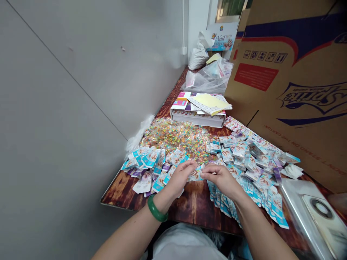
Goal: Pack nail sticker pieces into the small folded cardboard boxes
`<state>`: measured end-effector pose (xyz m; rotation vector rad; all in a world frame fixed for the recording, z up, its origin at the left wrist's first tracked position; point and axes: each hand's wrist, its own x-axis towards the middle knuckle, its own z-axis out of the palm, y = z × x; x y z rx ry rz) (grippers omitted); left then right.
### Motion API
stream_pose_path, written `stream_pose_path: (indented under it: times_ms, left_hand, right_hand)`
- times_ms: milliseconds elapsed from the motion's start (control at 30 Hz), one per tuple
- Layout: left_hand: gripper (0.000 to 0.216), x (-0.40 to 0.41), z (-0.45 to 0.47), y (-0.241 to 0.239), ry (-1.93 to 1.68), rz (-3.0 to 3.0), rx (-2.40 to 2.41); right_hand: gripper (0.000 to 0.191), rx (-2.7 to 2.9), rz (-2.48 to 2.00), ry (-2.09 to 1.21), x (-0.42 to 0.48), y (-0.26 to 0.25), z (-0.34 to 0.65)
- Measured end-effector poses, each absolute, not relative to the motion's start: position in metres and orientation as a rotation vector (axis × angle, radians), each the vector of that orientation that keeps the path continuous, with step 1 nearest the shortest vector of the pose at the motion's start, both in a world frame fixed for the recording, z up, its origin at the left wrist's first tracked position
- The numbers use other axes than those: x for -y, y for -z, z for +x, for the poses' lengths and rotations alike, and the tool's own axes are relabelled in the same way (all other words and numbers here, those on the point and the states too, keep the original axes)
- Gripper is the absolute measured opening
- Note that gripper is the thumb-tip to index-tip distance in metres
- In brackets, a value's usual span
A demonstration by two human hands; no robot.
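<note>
My left hand [181,177] and my right hand [221,179] meet over the near middle of a dark wooden table [127,187]. Both pinch one small printed card packet [195,174] between their fingertips. A green bangle [156,210] sits on my left wrist. Loose blue-and-white card packets [151,162] lie heaped to the left of my hands. Many more card packets [252,159] spread to the right, some in an overlapping row [230,202] near the front edge. Behind my hands lies a pile of small clear bags with colourful bits [179,137].
A flat white box [197,117] topped with printed sheets stands further back. Clear plastic bags [208,77] and a white sack [197,56] lie at the far end. A big Sprite carton [292,83] walls the right side. A metal device [317,213] sits at the near right. A grey wall runs along the left.
</note>
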<state>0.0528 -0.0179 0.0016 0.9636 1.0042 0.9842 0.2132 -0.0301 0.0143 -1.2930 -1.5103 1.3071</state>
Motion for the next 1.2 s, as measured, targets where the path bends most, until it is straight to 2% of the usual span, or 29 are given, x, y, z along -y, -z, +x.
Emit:
stream_pose_path:
  times_ms: [100,233,333,533,700,800,900,1033,1100,1200]
  left_hand:
    - [0.015,0.018,0.053,-0.006,-1.012,0.906,-0.958]
    - [0.016,0.019,0.052,-0.012,-0.981,0.746,-0.85]
    - [0.016,0.019,0.051,-0.012,-0.98,0.809,-0.867]
    - [0.021,0.012,0.04,-0.017,-0.816,1.112,-0.945]
    - [0.033,0.009,0.031,-0.019,-0.619,1.054,-0.981]
    - [0.028,0.01,0.033,-0.017,-0.632,0.98,-0.967]
    - [0.024,0.012,0.037,-0.018,-0.695,0.903,-0.95]
    - [0.027,0.013,0.04,-0.022,-0.77,0.859,-0.886]
    - [0.031,0.013,0.041,-0.02,-0.758,0.883,-0.897]
    - [0.037,0.012,0.041,-0.015,-0.723,0.932,-1.012]
  right_hand:
    - [0.014,1.403,-1.334,-1.232,0.029,-0.013,0.209]
    - [0.032,1.232,-1.293,-1.409,0.027,-0.013,0.208]
    - [0.023,1.284,-1.294,-1.536,0.027,-0.012,0.207]
    - [0.025,1.498,-1.475,-1.154,0.029,-0.012,0.202]
    - [0.022,1.731,-1.514,-0.894,0.03,-0.015,0.203]
    - [0.02,1.712,-1.487,-0.941,0.029,-0.017,0.204]
    - [0.016,1.531,-1.352,-1.226,0.028,-0.02,0.207]
    - [0.026,1.19,-1.124,-1.554,0.026,-0.017,0.212]
    - [0.026,1.129,-1.116,-1.52,0.025,-0.012,0.211]
    - [0.016,1.22,-1.165,-1.25,0.027,-0.003,0.205]
